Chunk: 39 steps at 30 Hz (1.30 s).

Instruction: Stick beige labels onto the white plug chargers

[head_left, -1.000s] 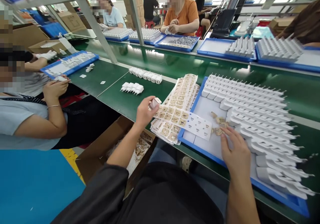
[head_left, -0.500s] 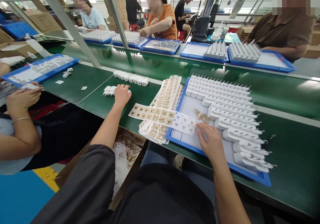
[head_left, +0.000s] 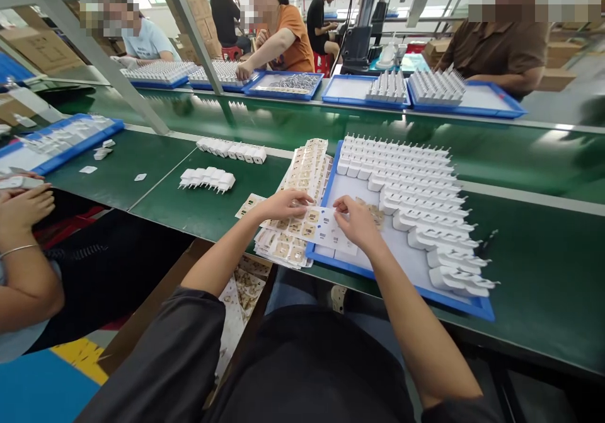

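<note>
At the near edge of the green table (head_left: 198, 205), the left hand (head_left: 283, 203) and right hand (head_left: 355, 220) both pinch at the label sheet (head_left: 309, 224) overlapping the blue tray (head_left: 331, 177). Peeling 1 sticker looks underway; next needs a clean lift.

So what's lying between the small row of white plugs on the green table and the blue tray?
In the head view, stacked sticker sheets lie between the row of plugs and the blue tray, with both hands, left and right, on the top sheet.

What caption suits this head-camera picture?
Both hands, left and right, work a label sheet beside a blue tray of white plugs.
</note>
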Each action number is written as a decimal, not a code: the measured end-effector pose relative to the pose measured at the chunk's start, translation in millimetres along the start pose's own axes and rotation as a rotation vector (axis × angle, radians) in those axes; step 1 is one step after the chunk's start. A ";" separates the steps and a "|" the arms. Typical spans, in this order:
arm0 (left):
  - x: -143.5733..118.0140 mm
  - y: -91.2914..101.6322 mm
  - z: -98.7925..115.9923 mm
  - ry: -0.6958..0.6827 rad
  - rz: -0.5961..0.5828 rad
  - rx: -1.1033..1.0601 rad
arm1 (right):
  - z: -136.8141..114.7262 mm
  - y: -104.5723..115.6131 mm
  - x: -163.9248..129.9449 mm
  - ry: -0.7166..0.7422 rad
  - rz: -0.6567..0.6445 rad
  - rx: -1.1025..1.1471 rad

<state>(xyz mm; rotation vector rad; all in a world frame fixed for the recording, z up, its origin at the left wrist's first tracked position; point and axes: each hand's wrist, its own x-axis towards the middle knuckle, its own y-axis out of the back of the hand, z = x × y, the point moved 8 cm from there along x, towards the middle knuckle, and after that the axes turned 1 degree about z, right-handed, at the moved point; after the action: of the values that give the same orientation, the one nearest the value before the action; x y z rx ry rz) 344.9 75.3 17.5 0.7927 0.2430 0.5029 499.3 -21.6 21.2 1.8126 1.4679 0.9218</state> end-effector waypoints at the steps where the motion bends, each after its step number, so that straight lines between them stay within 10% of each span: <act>1: -1.4 -2.8 0.4 0.007 -0.032 -0.045 | 1.6 3.3 -5.9 0.003 0.017 0.023; 11: -6.6 -24.9 22.9 0.033 -0.192 -0.477 | -47.9 14.4 -47.7 0.461 0.292 -0.066; 22: -4.7 -23.4 25.9 0.071 -0.214 -0.548 | -48.7 24.6 -59.3 0.507 0.436 0.125; 28: 7.9 -3.3 14.4 0.084 -0.049 -0.110 | -15.8 37.4 -88.1 0.331 0.396 0.404; 32: 34.1 -12.6 55.6 -0.126 0.099 0.259 | -4.3 27.2 -106.6 0.264 0.236 0.454; 39: 99.2 -92.1 163.9 -0.464 0.271 0.489 | -0.6 22.8 -112.7 0.252 0.166 0.492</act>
<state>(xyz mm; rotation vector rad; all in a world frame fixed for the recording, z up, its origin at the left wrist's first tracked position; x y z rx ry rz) 525.1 -29.3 59.9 1.4042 -0.1852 0.5038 495.8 -136.4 25.1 2.2628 1.8459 0.9562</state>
